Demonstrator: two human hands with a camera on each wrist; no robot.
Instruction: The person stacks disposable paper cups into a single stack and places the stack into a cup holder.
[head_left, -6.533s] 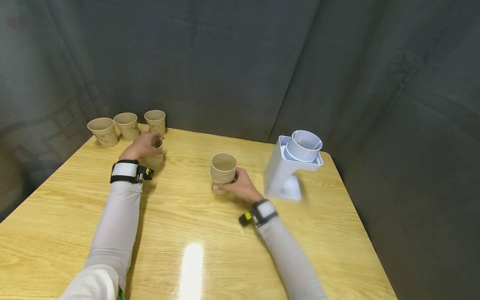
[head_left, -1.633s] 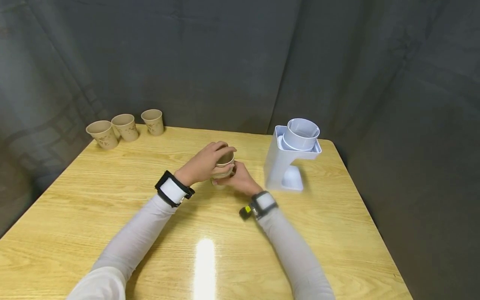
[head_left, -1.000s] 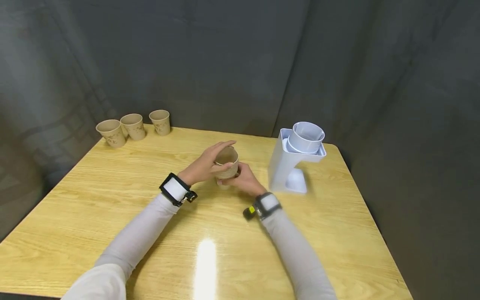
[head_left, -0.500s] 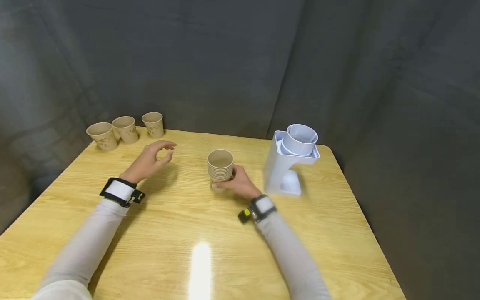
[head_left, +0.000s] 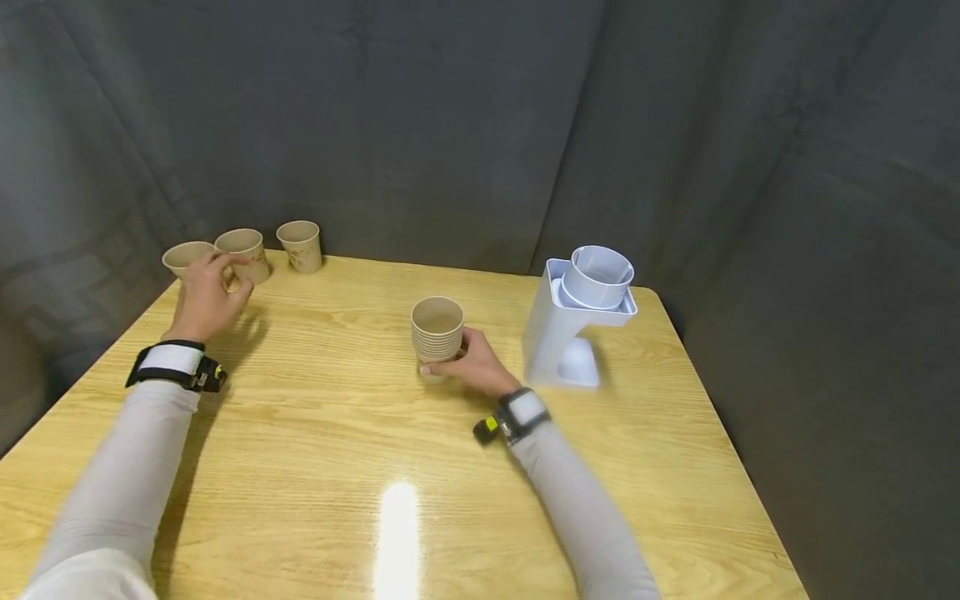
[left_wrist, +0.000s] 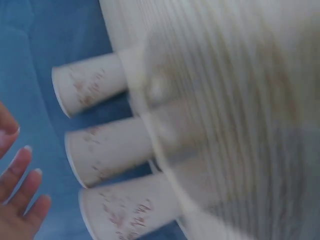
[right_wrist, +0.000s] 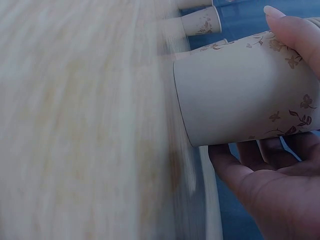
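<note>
Wood tbl (head_left: pixel 315 467) w/ 3 cups (head_left: pixel 302 250), wht stand (head_left: pixel 551 333).

Open tabletop (head_left: pixel 352 350) between three cups (head_left: pixel 258 265) and cup stack (head_left: pixel 437 337), right hand (head_left: pixel 477 367) in gap toward white holder (head_left: pixel 555 325), dark curtain (head_left: pixel 450 150) behind.

A white device (head_left: pixel 545 333) stands on the wooden table (head_left: pixel 315 467) before dark curtains (head_left: pixel 420 125).

Three single beige flower-printed paper cups (head_left: pixel 302 250), one nested beige paper-cup stack (head_left: pixel 437 340), one white plastic stand (head_left: pixel 546 335)
</note>
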